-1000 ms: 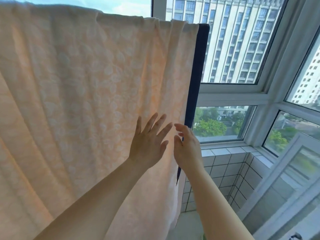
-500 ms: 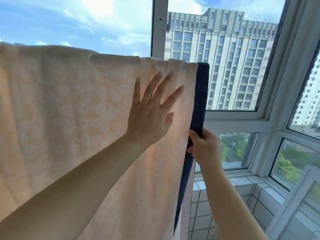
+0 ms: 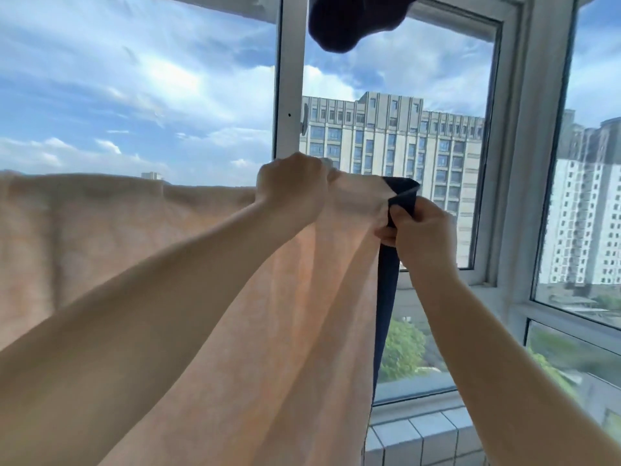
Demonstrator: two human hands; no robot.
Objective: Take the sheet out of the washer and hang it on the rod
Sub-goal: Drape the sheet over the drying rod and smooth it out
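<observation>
Sheet (image 3: 100,230) hangs draped, peach, top fold level with both fists. Left hand (image 3: 290,191) curled, gripping top fold. Right hand (image 3: 415,235) pinches navy border (image 3: 386,297) just right of left fingers. Dark cloth (image 3: 349,18) overhead.

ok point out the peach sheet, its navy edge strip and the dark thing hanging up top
peach sheet (image 3: 100,237), head view, on the draped face left of the arms
navy edge strip (image 3: 386,297), head view, on the hanging length below the right hand
dark hanging item (image 3: 349,18), head view, on its middle
</observation>
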